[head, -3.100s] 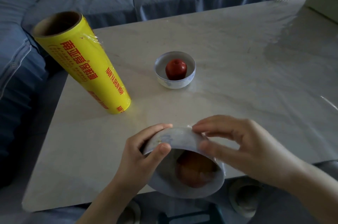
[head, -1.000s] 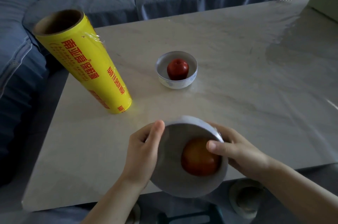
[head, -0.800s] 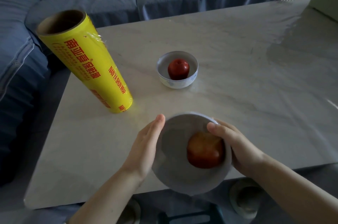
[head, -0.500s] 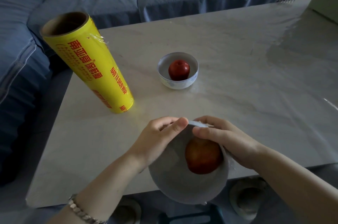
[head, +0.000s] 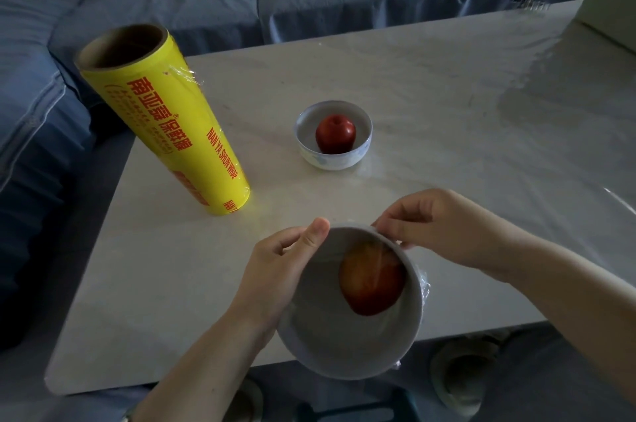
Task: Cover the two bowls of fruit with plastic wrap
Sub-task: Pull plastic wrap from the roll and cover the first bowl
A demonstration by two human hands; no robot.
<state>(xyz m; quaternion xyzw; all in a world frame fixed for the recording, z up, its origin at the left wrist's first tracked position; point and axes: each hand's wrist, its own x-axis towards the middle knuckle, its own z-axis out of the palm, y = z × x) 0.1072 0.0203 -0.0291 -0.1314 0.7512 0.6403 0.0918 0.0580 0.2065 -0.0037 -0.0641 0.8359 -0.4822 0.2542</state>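
The counter (head: 447, 94) bore one plastic-wrap roll (head: 172, 125) and the far bowl (head: 330, 159), one apple (head: 335, 134); left grip (head: 275, 270), right grip (head: 444, 228) clasped the near bowl (head: 330, 335), second apple (head: 371, 280).

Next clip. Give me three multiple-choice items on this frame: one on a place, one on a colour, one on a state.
1. The wrap roll stands: A) left of the far bowl; B) right of it; C) inside it.
2. The roll is: A) green; B) yellow; C) white.
3. The near bowl is: A) set down, untouched; B) held tilted; C) upside down.
Key: 1A, it stands upright near the table edge, leftward of that bowl; 2B, yellow with red print; 3B, left hand and right hand hold its rim, its opening towards the camera.
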